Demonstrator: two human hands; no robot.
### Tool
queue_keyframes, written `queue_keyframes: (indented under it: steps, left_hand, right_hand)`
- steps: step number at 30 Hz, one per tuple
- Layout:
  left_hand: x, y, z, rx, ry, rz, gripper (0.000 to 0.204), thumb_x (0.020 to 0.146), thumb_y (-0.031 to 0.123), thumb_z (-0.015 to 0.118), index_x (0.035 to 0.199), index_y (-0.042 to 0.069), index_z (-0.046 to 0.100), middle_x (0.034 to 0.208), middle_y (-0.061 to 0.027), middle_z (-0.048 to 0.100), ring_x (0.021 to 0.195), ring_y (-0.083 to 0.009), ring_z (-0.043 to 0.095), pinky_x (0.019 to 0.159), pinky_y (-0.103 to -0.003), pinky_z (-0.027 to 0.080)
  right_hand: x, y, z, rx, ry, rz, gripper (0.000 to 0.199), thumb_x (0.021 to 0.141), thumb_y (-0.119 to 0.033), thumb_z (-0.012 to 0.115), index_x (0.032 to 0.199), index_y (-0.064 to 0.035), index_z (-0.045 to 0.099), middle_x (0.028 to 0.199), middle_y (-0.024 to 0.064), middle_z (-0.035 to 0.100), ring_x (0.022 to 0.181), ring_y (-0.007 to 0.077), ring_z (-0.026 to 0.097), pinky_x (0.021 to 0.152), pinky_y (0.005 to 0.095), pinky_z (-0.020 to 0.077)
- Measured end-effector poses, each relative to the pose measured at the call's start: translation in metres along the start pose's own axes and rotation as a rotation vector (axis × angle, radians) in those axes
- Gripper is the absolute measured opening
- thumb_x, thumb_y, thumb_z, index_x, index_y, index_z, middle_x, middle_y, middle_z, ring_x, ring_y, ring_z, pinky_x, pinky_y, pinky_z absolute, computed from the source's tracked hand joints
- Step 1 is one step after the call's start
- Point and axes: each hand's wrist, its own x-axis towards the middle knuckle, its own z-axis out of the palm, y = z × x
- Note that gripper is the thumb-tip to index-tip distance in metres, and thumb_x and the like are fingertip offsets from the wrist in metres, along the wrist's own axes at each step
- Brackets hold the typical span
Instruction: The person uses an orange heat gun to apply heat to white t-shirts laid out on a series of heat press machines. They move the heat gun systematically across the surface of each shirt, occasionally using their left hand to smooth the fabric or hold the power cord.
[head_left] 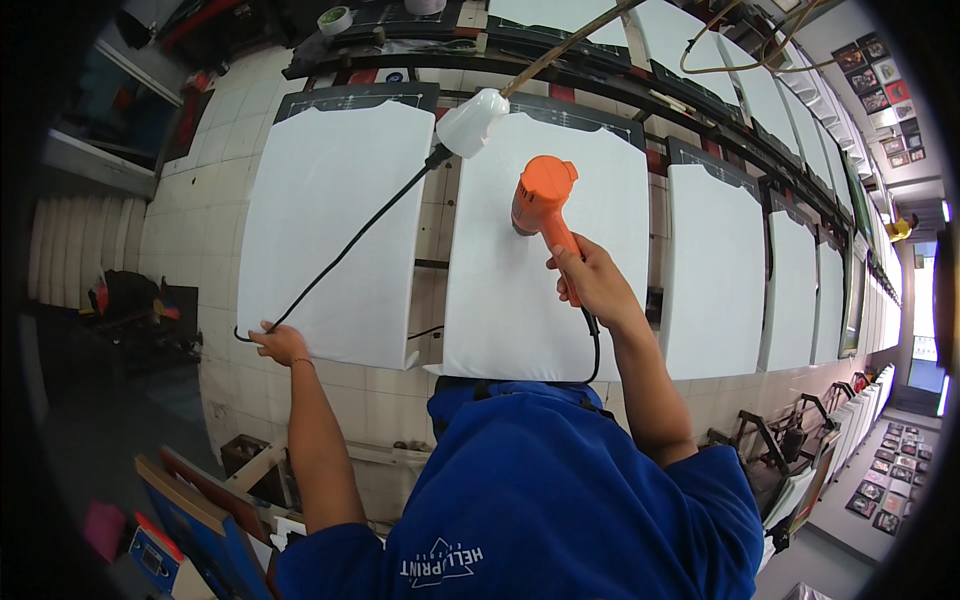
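Your right hand [599, 284] is wrapped around the handle of the orange heat gun [549, 190], just right of the frame's centre, and the gun's body lies up and to the left of that grip. Its handle slants from your fingers toward the upper left, while the nozzle faces down at the middle white-covered board [490, 300]; whether the two touch, you cannot tell from this angle. Your left hand [281, 343], at the lower left by the bottom corner of the left white-covered board [320, 180], has its fingers closed on the black cable [386, 209]. That cable climbs diagonally to the white connector [473, 122] at upper centre, which sits nearer your right hand than your left. So the relation to mind, as I judge it, is gun against cable: your right hand governs the nozzle's angle, and your left hand governs the line running across the left board.
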Motion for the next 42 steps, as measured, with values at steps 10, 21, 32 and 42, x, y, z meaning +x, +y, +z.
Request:
queue_keyframes:
  steps: [10, 21, 32, 42]
  left_hand:
    - [-0.007, 0.004, -0.005, -0.036, -0.019, 0.018, 0.061, 0.104, 0.048, 0.028, 0.151, 0.01, 0.024, 0.136, -0.0319, 0.039, 0.111, -0.0479, 0.057, 0.089, -0.055, 0.053]
    - [0.0, -0.004, 0.002, 0.024, 0.036, 0.047, 0.059, 0.104, 0.046, 0.028, 0.149, 0.009, 0.027, 0.13, -0.0311, 0.042, 0.104, -0.0453, 0.061, 0.083, -0.051, 0.056]
    - [-0.002, -0.001, 0.002, 0.008, 0.021, 0.047, 0.06, 0.104, 0.047, 0.027, 0.15, 0.009, 0.025, 0.13, -0.0313, 0.042, 0.103, -0.0456, 0.061, 0.083, -0.051, 0.056]
    - [-0.003, -0.003, 0.0, 0.012, 0.017, 0.045, 0.06, 0.104, 0.047, 0.027, 0.15, 0.008, 0.025, 0.131, -0.0311, 0.042, 0.104, -0.0459, 0.06, 0.084, -0.052, 0.055]
  right_hand:
    - [-0.039, 0.031, -0.061, 0.12, 0.306, 0.061, 0.047, 0.097, -0.034, 0.056, 0.123, 0.0045, 0.055, 0.096, 0.0072, 0.062, 0.062, 0.0076, 0.054, 0.051, 0.0217, 0.0453]
    - [-0.061, 0.051, -0.091, 0.198, 0.5, 0.011, 0.042, 0.099, -0.032, 0.054, 0.12, 0.0043, 0.056, 0.091, 0.0067, 0.062, 0.062, 0.0077, 0.053, 0.052, 0.0225, 0.0474]
    - [-0.01, 0.023, 0.014, 0.196, -0.005, 0.001, 0.049, 0.099, -0.033, 0.053, 0.131, 0.0039, 0.051, 0.098, 0.007, 0.062, 0.065, 0.0074, 0.054, 0.059, 0.0242, 0.0504]
    - [-0.028, 0.029, -0.015, 0.166, 0.085, 0.027, 0.048, 0.099, -0.035, 0.054, 0.128, 0.003, 0.054, 0.095, 0.0061, 0.063, 0.065, 0.0073, 0.054, 0.058, 0.0233, 0.0492]
